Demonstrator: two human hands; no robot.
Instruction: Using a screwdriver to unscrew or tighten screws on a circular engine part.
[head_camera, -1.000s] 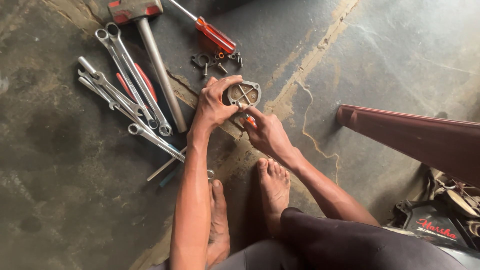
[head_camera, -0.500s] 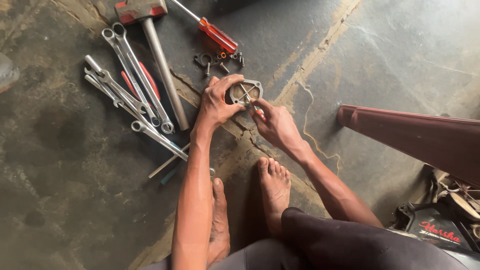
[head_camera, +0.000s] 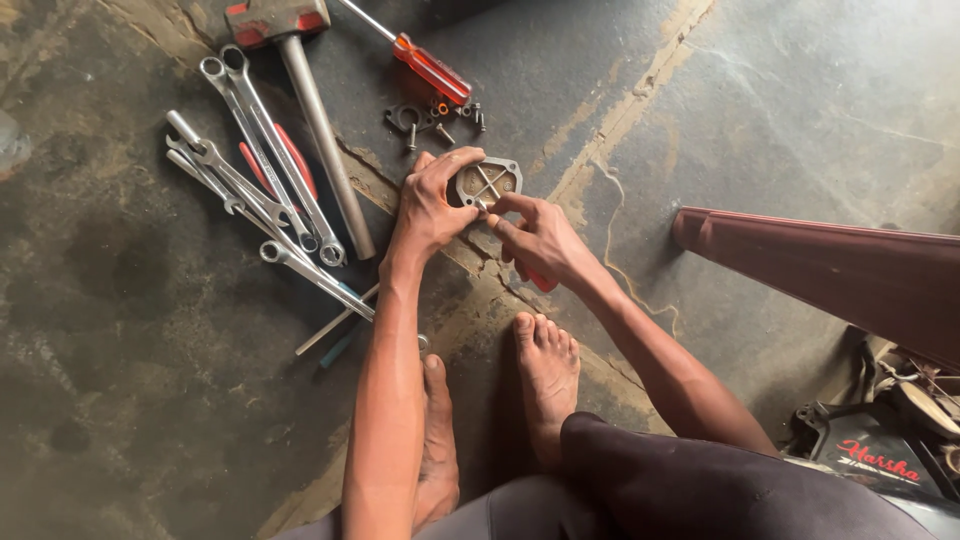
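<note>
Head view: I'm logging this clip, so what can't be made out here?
- Tool in the right hand: only a red handle end shows; the palm hides the rest.
- Metal part: left hand covers its left side.
- Hammer head: cut by the top edge.
- Small fittings: too small to identify.

Both arms stretched fwd, hands meeting close together. Left hand (head_camera: 432, 205) curled, fingers clamped round its hold, thumb on top. Right hand (head_camera: 540, 240) pinching w/ fingertips, wrist bent, forearm angled in.
</note>
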